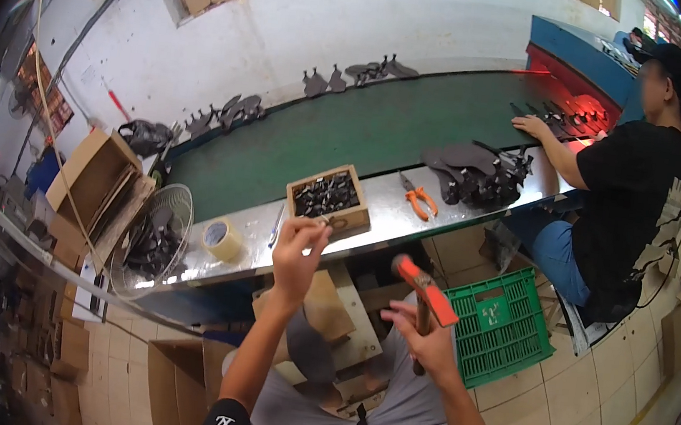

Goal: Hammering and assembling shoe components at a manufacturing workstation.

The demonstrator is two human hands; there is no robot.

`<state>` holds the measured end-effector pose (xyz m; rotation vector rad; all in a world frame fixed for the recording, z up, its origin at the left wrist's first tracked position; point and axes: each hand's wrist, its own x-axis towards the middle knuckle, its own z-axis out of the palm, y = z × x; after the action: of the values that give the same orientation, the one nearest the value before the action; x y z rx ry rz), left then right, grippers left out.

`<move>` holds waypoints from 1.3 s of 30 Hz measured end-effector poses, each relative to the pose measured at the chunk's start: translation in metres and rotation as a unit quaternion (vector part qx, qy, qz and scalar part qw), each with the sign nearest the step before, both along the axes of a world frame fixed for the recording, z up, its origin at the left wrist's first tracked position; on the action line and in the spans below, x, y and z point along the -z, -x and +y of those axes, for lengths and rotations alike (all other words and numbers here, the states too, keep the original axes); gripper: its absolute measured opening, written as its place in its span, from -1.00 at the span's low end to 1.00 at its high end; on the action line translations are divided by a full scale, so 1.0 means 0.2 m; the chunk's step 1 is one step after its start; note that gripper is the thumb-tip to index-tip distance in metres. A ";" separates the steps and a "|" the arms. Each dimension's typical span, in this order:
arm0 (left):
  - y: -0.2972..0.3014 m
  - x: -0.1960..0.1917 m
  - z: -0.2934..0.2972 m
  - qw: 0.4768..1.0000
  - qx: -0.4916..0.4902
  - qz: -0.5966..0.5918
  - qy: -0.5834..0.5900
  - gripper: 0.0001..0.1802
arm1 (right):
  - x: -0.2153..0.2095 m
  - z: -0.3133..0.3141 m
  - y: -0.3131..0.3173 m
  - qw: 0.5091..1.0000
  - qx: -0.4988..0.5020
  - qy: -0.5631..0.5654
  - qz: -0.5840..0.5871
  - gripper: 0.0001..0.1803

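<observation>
orange shows first: the head of a hammer [426,290] gripped in the person's right hand [425,340], fingers closed round the dark handle. its long axis runs from the fist at about five o'clock up to the orange head at about eleven o'clock, so the head points up and left, toward the bench [391,210]. the hammer hangs in the air below the bench's steel edge, touching nothing but the hand.

the left hand [297,251] is raised at eleven o'clock from the hammer, fingertips pinched together on something small and dark; what it is i cannot tell. it sits just at the near edge of the bench, right below a shallow wooden box [328,197] filled with small dark pieces heaped loosely inside.

at three o'clock from that box lie orange-handled pliers [418,199] on the steel strip, and further on a pile of dark shoe parts [479,176]. at nine o'clock from the box rests a roll of tape [221,238], and beyond it a fan [154,240] leaning by the bench end. below the bench, at four o'clock from the hammer, stands a green plastic crate [502,323]; its contents are not clear. a green belt [350,130] carries more dark pieces along its far side. another person in a black shirt [628,195] sits at two o'clock, one hand on the belt.
</observation>
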<state>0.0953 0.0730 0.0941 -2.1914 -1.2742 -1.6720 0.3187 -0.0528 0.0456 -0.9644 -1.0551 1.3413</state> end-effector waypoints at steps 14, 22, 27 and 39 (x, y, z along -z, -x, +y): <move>0.03 -0.03 -0.80 0.998 0.056 -0.007 -0.017 -0.71 | -0.36 -0.08 0.26 0.984 -0.166 -0.030 0.064 -0.77; 0.05 -0.05 -0.84 0.966 0.115 -0.170 0.155 -0.74 | -0.27 -0.05 0.32 0.980 -0.129 -0.142 0.053 -0.87; 0.11 -0.06 -0.85 0.952 0.132 -0.203 0.189 -0.69 | -0.28 -0.04 0.32 0.983 -0.184 -0.003 0.022 -0.82; 0.20 -0.14 -0.89 0.974 0.092 -0.080 0.193 -0.63 | -0.24 0.01 0.41 0.980 -0.193 0.003 0.036 -0.76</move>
<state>0.0560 -0.1052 0.1231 -2.5000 -1.5994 -1.8302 0.2368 -0.0513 0.0943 -0.7309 -1.2243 1.6834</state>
